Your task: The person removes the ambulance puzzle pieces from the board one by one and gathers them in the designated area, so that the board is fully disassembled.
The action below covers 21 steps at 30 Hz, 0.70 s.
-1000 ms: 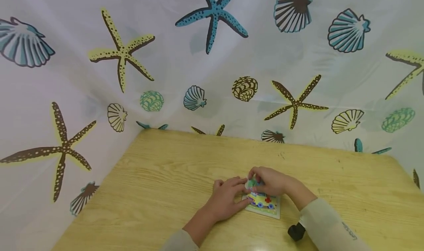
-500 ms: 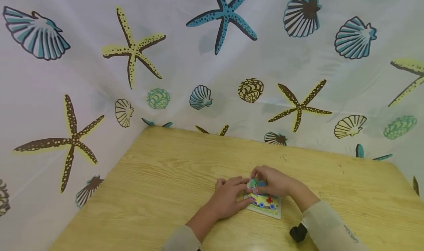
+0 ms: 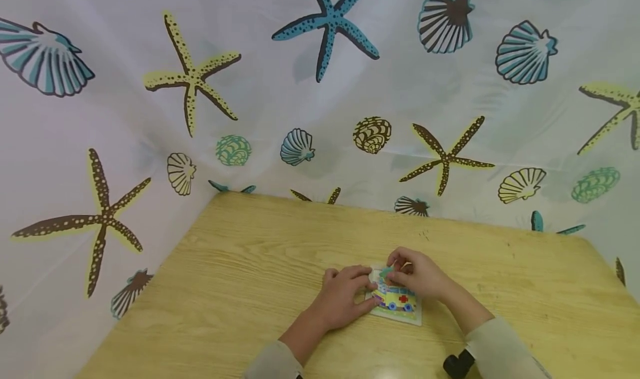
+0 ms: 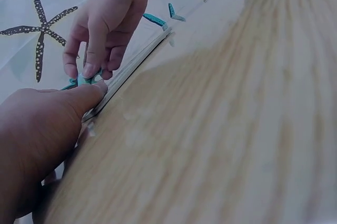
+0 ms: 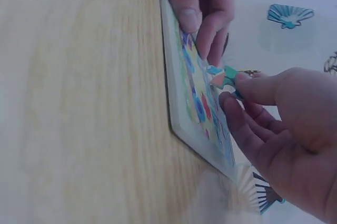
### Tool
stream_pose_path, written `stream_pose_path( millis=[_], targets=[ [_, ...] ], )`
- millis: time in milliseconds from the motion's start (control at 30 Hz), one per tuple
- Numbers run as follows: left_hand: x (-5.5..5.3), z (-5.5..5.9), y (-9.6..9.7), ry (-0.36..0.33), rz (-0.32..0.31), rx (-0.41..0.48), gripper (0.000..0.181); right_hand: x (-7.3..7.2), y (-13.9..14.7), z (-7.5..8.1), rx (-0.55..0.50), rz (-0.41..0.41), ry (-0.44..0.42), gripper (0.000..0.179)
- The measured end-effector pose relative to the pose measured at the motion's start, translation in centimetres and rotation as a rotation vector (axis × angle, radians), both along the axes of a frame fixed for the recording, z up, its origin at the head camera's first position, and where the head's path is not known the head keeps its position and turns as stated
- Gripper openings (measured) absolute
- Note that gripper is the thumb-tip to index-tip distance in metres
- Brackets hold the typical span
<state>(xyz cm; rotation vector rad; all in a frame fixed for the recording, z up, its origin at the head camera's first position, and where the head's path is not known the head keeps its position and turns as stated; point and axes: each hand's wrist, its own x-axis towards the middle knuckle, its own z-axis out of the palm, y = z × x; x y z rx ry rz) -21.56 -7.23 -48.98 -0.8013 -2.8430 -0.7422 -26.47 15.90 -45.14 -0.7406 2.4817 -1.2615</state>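
A small square jigsaw puzzle board with a white rim and a yellow ambulance picture lies on the wooden table. My left hand holds its left side, with the thumb and bent fingers over the picture's edge. Between thumb and fingertips, my right hand pinches a green puzzle piece close over the board's far part. The right wrist view shows this piece tilted up from the picture, with blue and orange patches beside the green. Right-hand fingers hide part of the board's far right in the head view.
The wood-grain table spreads around the board. A white cloth printed with starfish and shells hangs behind and to the left. A black knob-like object sits below my right sleeve.
My right hand has drawn back slightly to the right, and the green piece between its fingers is now raised from the board. More of the ambulance shows. The left hand stays put.
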Motion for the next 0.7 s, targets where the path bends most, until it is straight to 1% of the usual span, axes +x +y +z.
stream_pose_path(
  millis=[67, 133, 267, 367, 433, 500, 700],
  targets=[
    [-0.1, 0.0, 0.1, 0.002, 0.000, 0.007, 0.030, 0.4, 0.8, -0.1, -0.061, -0.055, -0.058, 0.019],
    [-0.1, -0.1, 0.2, 0.002, -0.001, 0.010, 0.030, 0.8, 1.5, -0.1, -0.091, -0.135, -0.098, 0.023],
    [-0.2, -0.2, 0.1, -0.004, -0.001, 0.019, 0.031, 1.4, 2.7, -0.1, -0.122, -0.304, -0.185, 0.025],
    [-0.2, -0.3, -0.1, -0.012, -0.002, 0.030, 0.031, 1.6, 3.6, -0.1, -0.133, -0.380, -0.247, 0.027],
    [-0.2, -0.3, -0.2, -0.015, -0.008, 0.037, 0.031, 1.7, 4.2, -0.2, -0.125, -0.422, -0.271, 0.028],
    [-0.2, -0.3, -0.3, -0.013, -0.013, 0.040, 0.031, 1.8, 4.8, -0.2, -0.122, -0.446, -0.284, 0.027],
    [-0.3, -0.1, 0.1, -0.021, -0.018, 0.048, 0.030, 2.1, 5.9, 0.1, -0.083, -0.458, -0.274, 0.027]
  ],
)
